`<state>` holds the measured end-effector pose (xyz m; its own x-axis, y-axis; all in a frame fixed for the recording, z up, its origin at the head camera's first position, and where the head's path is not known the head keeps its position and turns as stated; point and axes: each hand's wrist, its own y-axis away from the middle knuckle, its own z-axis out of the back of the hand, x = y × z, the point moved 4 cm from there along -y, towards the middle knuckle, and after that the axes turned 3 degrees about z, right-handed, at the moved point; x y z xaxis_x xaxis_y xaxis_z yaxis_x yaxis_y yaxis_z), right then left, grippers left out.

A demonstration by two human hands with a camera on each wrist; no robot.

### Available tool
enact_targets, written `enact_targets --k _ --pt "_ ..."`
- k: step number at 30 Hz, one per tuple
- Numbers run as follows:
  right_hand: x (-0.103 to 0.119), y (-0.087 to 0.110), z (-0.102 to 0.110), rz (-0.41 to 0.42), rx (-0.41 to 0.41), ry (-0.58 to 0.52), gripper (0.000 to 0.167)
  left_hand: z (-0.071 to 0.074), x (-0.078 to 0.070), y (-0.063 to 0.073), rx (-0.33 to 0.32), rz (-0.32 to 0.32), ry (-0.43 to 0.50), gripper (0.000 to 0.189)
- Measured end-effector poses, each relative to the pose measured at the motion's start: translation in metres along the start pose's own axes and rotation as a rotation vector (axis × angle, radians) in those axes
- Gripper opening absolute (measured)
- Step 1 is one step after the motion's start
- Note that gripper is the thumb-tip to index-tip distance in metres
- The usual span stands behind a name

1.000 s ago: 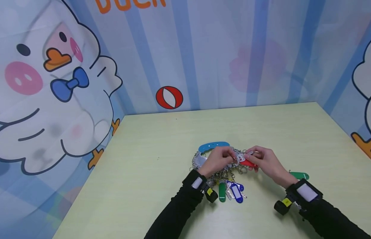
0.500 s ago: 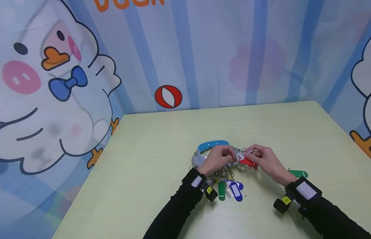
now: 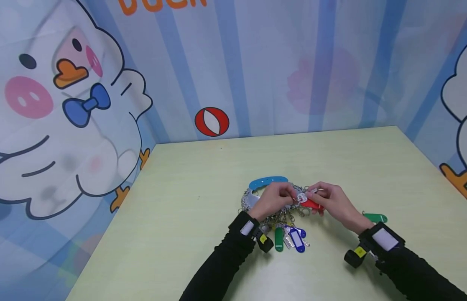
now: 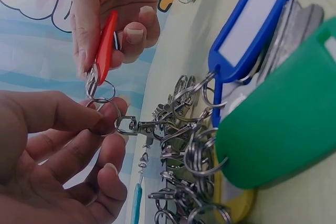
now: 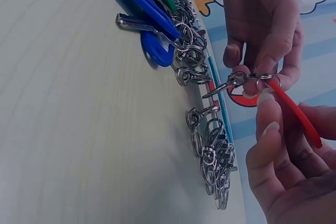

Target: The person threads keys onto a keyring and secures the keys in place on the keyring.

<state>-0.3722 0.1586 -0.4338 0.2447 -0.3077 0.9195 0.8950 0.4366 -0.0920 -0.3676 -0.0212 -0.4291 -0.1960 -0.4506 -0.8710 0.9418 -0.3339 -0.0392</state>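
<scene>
In the head view, my left hand (image 3: 275, 200) and right hand (image 3: 333, 205) meet over a heap of metal rings and clasps (image 4: 181, 129). My left thumb and fingers pinch a split ring (image 4: 118, 113), which joins a swivel clasp (image 4: 137, 126) on the heap. A red key tag (image 4: 106, 51) is held between my right thumb and fingers. Its small ring (image 4: 108, 88) overlaps the split ring at the left fingertips, beside a silvery metal piece (image 4: 92, 81). In the right wrist view, the red tag slants down from the linked rings (image 5: 266, 76).
Blue key tags (image 3: 296, 240) and a green one (image 3: 279, 239) hang from the heap's near side, with keys. A blue curved strip (image 3: 268, 182) lies behind the left hand. Another green tag (image 3: 375, 218) lies by the right wrist on the pale table (image 3: 203, 234).
The head view has shifted slightly. Both hands stay almost in place, still holding the split ring and red key tag; the silvery piece between them has turned a little.
</scene>
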Motion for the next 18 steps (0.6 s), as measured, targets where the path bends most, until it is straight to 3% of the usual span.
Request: enact_targets --k 3,7,10,14,18 --pt "0.001 0.0 0.0 -0.009 0.009 0.009 0.036 0.0 0.0 0.0 0.002 -0.006 0.025 0.01" --pt "0.001 0.0 -0.002 -0.014 0.025 0.016 0.036 0.002 -0.014 0.009 0.022 -0.006 0.048 0.012" --pt "0.001 0.001 -0.003 -0.011 0.044 0.016 0.036 0.002 -0.016 0.01 0.048 -0.005 0.046 0.013" --pt "-0.002 0.001 -0.005 -0.017 0.071 0.031 0.036 0.0 -0.002 0.004 0.072 -0.005 0.026 0.011" --pt "-0.004 0.0 -0.008 -0.028 0.116 0.04 0.031 0.001 0.0 0.004 0.124 -0.013 -0.016 0.009"
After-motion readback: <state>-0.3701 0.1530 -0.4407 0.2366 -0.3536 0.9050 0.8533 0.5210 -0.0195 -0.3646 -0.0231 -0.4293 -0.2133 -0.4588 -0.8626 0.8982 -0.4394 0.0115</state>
